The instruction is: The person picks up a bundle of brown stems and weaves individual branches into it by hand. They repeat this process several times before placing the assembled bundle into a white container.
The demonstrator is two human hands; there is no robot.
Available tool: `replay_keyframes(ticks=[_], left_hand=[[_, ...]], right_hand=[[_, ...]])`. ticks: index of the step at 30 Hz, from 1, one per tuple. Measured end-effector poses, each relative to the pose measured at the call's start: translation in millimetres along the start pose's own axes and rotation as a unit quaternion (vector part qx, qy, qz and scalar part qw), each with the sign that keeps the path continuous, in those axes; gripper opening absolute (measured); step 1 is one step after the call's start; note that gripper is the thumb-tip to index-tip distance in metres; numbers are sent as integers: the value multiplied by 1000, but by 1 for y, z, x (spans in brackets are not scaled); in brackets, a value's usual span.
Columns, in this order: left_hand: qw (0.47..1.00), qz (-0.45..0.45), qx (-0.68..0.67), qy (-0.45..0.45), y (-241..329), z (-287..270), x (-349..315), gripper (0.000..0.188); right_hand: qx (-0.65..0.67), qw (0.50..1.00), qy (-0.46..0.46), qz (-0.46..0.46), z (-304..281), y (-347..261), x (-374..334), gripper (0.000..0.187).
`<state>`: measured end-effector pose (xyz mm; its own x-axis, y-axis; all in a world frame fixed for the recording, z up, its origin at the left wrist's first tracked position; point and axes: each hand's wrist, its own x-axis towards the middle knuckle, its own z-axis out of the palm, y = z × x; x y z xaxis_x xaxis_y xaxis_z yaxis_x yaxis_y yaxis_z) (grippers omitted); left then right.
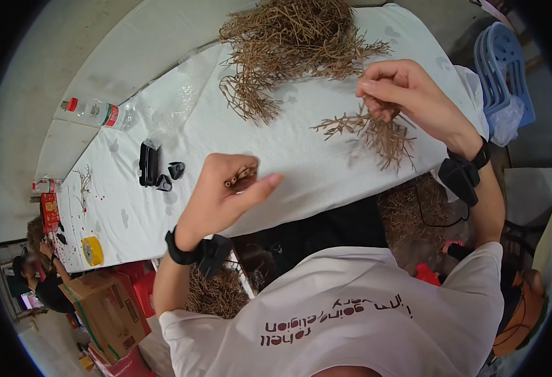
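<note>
Twigs in left hand: a short bundle of brown stem pieces (pixel 243 175) sat left of centre in the head view, pinched in the left hand (pixel 222 198); its cut ends faced the lower left of the frame and its long axis ran from there toward the upper right.
Left hand: fingers curled shut round the bundle, thumb stretched toward the right.
Right hand: the right hand (pixel 408 94), in the upper right, was closed on a dry branching sprig (pixel 376 129).
Sprig: its fine side shoots spread left and downward from the grip, tips resting on or just above the cloth; I could not tell which.
Hands: well apart, each clamped on its own piece.
Surface: a table under a white cloth (pixel 301 157) ran from lower left to upper right.
Pile: a heap of dry twigs (pixel 291 44) lay at top centre.
Other items: a plastic bottle (pixel 97 113) in the upper left, black small parts (pixel 156 168) left of centre, a yellow tape roll (pixel 92 250) in the lower left.
Room: cardboard box (pixel 103 308) at bottom left, blue plastic stools (pixel 505 69) at upper right, another person (pixel 40 279) at the far left edge.
</note>
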<state>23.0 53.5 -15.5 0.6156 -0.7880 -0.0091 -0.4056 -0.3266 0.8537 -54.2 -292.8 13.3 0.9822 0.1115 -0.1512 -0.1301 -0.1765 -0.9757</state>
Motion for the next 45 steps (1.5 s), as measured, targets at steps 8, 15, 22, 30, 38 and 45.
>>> replay_keyframes(ticks=[8,15,22,30,38,45], left_hand=[[980,141,-48,129,19,19,55,48],[982,168,-89,-14,3,40,79,29],[970,61,-236,-6,-4,57,85,16],[929,-36,-369,13,2,68,81,43],[952,-49,-301,-4,-1,59,69,35],[907,-8,-422,-11,-4,56,66,31]], right_hand=[[92,990,-109,6,6,11,5,15],[167,976,-138,26,13,23,6,19],[130,987,-91,-9,17,24,6,24],[73,996,-22,-35,43,32,10,24],[16,998,-49,34,54,22,0,16],[39,994,-96,-29,57,23,6,18]])
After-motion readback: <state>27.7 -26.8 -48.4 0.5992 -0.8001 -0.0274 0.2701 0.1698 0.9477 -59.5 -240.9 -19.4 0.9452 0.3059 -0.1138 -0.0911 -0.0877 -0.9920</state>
